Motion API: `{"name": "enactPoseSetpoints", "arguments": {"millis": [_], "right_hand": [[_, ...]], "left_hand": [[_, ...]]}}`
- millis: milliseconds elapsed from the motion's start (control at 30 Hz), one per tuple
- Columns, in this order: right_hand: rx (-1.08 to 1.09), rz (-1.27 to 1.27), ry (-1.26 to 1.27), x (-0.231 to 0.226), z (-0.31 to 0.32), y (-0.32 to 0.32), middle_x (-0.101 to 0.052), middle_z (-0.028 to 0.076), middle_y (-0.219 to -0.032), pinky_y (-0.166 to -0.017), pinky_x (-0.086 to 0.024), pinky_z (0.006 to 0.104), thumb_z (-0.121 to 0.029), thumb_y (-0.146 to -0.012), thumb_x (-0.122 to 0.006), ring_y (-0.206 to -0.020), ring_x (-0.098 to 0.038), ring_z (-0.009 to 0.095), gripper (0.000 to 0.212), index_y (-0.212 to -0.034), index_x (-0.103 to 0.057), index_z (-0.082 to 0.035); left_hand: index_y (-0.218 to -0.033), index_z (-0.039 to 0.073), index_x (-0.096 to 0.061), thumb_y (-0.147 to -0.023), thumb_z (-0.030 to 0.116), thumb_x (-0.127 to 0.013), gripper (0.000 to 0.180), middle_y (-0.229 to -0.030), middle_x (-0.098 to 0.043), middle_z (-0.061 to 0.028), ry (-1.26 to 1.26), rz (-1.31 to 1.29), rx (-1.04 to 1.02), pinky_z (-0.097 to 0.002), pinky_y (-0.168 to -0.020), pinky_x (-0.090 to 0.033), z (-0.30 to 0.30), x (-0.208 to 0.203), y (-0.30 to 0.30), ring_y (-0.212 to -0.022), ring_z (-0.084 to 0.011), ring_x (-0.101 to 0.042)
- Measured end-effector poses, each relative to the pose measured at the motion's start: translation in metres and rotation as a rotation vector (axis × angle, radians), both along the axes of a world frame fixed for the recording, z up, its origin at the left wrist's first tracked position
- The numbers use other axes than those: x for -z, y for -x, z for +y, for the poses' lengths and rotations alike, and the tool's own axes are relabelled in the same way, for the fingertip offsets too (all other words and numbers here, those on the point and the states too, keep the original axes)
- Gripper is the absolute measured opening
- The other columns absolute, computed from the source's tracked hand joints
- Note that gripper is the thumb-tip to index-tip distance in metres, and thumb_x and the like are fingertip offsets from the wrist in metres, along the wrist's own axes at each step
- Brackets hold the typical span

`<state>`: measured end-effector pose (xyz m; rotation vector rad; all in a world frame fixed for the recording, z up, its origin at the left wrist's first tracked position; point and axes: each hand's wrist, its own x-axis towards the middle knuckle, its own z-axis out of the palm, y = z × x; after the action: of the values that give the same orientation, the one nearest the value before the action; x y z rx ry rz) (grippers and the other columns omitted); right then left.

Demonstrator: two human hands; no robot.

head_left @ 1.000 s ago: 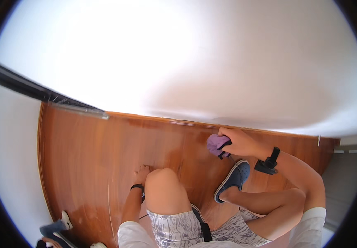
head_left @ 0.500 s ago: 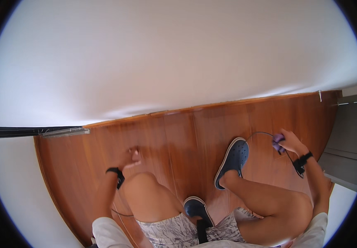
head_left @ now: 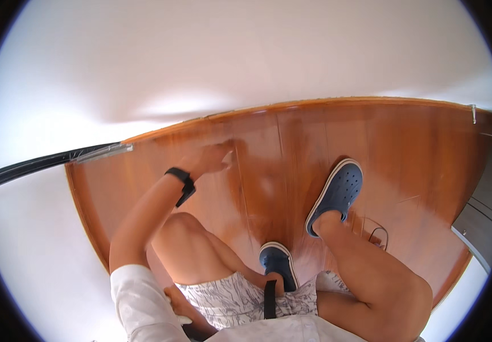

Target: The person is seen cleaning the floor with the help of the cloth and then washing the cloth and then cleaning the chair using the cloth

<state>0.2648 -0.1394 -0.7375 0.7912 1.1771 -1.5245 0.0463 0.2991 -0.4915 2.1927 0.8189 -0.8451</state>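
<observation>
Left hand [head_left: 214,158] is seen against wooden floor [head_left: 269,176], ten o'clock of centre; grip blurred, cannot be told. Blue clog [head_left: 346,185] is worn at three o'clock. Right hand is out of view, state undetermined.

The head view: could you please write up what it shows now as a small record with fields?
Left hand: over the wooden floor, blurred; no held thing visible, contact unclear
Left wrist: black band
Second hand: partly hidden between left sleeve and patterned shorts; perhaps the person's right, grip unclear
Footwear: right clog and left clog, both blue with pale sole edges
Thin cable: looped beside the right leg
Beyond the floor: pale wall
</observation>
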Motion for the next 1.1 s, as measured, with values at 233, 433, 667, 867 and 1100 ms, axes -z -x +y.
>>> {"name": "enactPoseSetpoints", "arguments": {"millis": [233,433,667,867,1100], "right_hand": [[-0.042,0.092,-0.149,-0.031,0.024,0.034,-0.061,0.008,-0.128,-0.101,-0.042,0.0356,-0.027,-0.098,-0.036,-0.115,-0.058,0.025,0.040,-0.114,-0.067,-0.010],[-0.123,0.188,-0.283,-0.041,0.047,0.064,-0.059,0.008,-0.129,-0.102,-0.041,0.0354,-0.027,-0.098,-0.036,-0.116,-0.057,0.025,0.040,-0.115,-0.067,-0.010],[-0.074,0.157,-0.344,-0.031,0.013,0.035,-0.058,0.008,-0.131,-0.103,-0.040,0.0352,-0.027,-0.098,-0.036,-0.117,-0.056,0.025,0.040,-0.117,-0.066,-0.010],[0.005,0.123,-0.415,-0.022,-0.015,0.012,-0.057,0.008,-0.132,-0.104,-0.039,0.0351,-0.027,-0.098,-0.035,-0.119,-0.055,0.025,0.040,-0.118,-0.065,-0.010],[0.074,0.121,-0.519,-0.016,-0.034,0.001,-0.056,0.008,-0.133,-0.104,-0.038,0.0348,-0.028,-0.098,-0.035,-0.120,-0.053,0.025,0.040,-0.119,-0.064,-0.010]], "left_hand": [[-0.117,0.004,-0.058,-0.087,0.017,-0.052,0.033,-0.111,-0.066,-0.0172,-0.265,-0.287,0.286,-0.0445,-0.082,-0.053,-0.042,-0.008,-0.058,-0.104,-0.0340,-0.062],[-0.111,0.004,-0.062,-0.086,0.017,-0.054,0.029,-0.111,-0.066,-0.0158,-0.129,0.086,0.433,-0.0442,-0.079,-0.054,-0.051,0.015,-0.044,-0.102,-0.0333,-0.064],[-0.094,0.004,-0.067,-0.088,0.019,-0.049,0.024,-0.105,-0.067,-0.0157,-0.210,-0.075,0.078,-0.0444,-0.082,-0.053,-0.028,0.010,-0.039,-0.099,-0.0338,-0.064],[-0.094,0.004,-0.066,-0.090,0.022,-0.046,0.027,-0.102,-0.067,-0.0168,-0.151,0.027,0.014,-0.0445,-0.084,-0.051,-0.022,0.010,-0.043,-0.096,-0.0359,-0.063],[-0.092,0.008,-0.064,-0.089,0.025,-0.049,0.023,-0.096,-0.067,-0.0157,-0.171,-0.063,-0.013,-0.0465,-0.079,-0.050,-0.026,0.028,-0.030,-0.092,-0.0366,-0.062]]}}
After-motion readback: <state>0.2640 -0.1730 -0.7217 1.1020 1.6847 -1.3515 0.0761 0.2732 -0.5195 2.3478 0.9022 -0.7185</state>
